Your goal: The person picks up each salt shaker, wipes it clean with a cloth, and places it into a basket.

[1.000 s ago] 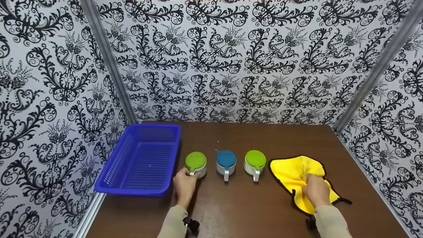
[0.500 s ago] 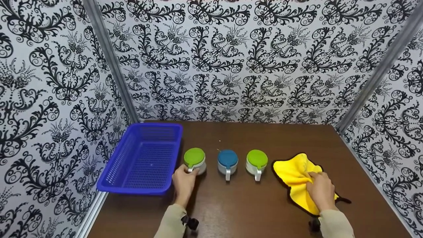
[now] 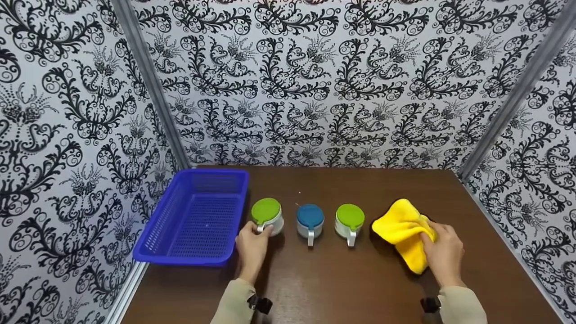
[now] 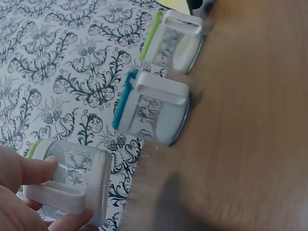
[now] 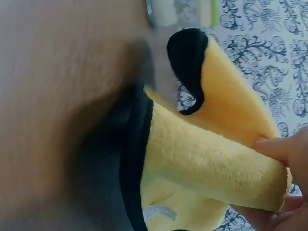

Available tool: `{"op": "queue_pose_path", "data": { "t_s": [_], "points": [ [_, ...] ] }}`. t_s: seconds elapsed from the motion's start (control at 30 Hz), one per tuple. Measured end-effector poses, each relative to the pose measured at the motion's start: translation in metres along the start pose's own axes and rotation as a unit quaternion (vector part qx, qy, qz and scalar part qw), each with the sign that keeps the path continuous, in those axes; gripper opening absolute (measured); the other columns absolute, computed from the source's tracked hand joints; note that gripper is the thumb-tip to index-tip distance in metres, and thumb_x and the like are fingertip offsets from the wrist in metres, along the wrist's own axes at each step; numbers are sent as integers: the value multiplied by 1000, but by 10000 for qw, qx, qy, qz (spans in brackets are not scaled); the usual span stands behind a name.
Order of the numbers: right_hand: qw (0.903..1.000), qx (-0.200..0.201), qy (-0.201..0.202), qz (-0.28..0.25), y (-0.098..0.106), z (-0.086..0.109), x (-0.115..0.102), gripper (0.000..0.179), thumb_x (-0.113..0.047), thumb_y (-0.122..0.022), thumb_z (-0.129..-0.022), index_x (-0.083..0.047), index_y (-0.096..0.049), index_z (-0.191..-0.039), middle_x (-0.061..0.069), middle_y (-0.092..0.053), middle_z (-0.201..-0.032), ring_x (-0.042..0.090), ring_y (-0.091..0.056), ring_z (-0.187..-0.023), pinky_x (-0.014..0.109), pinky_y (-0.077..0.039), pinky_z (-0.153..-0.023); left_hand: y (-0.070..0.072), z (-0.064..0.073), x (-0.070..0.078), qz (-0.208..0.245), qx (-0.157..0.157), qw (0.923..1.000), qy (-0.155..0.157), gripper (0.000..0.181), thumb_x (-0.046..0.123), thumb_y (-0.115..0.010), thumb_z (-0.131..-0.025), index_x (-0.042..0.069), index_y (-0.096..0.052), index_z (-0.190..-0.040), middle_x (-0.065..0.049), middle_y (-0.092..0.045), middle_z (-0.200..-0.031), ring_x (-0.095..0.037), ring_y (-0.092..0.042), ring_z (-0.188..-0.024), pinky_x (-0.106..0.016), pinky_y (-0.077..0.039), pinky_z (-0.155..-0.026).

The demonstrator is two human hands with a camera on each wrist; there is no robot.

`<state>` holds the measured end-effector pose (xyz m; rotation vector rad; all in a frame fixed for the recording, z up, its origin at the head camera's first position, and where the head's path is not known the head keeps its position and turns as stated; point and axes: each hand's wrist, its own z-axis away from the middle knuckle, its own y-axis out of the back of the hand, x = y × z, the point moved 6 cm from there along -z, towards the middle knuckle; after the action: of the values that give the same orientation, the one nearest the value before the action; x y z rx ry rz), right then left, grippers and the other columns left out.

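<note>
The brown table (image 3: 310, 279) bears a basket (image 3: 202, 225) and two jars (image 3: 310, 218).

Clear green-lidded jar (image 3: 269, 216) — upright, tilted slightly, held aloft; yellow black-edged cloth (image 3: 404, 230) — folded, drooping, well to right.

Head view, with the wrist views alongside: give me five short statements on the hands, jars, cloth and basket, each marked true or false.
1. The left hand grips a green-lidded jar by its handle. True.
2. The blue-lidded jar stands between that jar and another green-lidded jar. True.
3. The right hand holds the blue-lidded jar. False: it holds the yellow cloth.
4. The yellow cloth has a black edging. True.
5. In the head view, the basket stands to the right of all three jars. False: it stands to their left.
</note>
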<state>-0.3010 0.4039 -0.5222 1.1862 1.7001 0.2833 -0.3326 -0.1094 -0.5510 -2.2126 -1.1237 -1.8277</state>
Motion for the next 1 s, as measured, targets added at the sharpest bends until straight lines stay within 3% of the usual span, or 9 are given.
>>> {"op": "queue_pose_path", "data": {
  "t_s": [0.2, 0.47, 0.57, 0.8, 1.0],
  "points": [
    [9977, 530, 301, -299, 12, -4, -20, 38, -8, -78, -87, -3, -70, -123, 21, -63, -116, 46, -60, -103, 60, -46, -89, 3, 1, 7, 47, 34, 9999, -116, 41, 26, -91, -72, 15, -52, -65, 5, -53, -59, -22, -50, -59, -39, -40, -59],
    [9918, 841, 764, -592, 18, 1, -54, 34, -4, -80, -82, -7, -74, -115, 17, -64, -113, 41, -62, -100, 57, -48, -86, 7, 8, 20, 346, -46, 9991, -255, 38, 25, -91, -70, 17, -55, -64, 9, -57, -59, -18, -53, -59, -37, -43, -57],
    [9881, 929, 999, -710, 19, 4, -71, 34, -5, -81, -81, -8, -75, -114, 14, -65, -112, 36, -63, -99, 50, -49, -86, 9, 10, 27, 456, -34, 9985, -290, 39, 24, -91, -70, 16, -54, -64, 9, -56, -59, -16, -52, -58, -35, -42, -56],
    [9782, 908, 1502, -1114, 18, 10, -119, 35, -4, -83, -79, -10, -76, -113, 7, -66, -115, 26, -64, -104, 9, -38, -93, 16, 11, 50, 630, -18, 9962, -597, 36, 23, -90, -72, 15, -55, -66, 9, -59, -61, -15, -55, -59, -35, -44, -56],
    [9681, 853, 1933, -1343, 5, 20, -152, 40, 5, -83, -75, -10, -76, -113, 7, -66, -114, 27, -64, -104, 9, -39, -96, 17, 15, 57, 600, -77, 9960, -653, 36, 22, -90, -74, 15, -55, -67, 9, -60, -63, -14, -55, -60, -34, -45, -57]
  ]
}}
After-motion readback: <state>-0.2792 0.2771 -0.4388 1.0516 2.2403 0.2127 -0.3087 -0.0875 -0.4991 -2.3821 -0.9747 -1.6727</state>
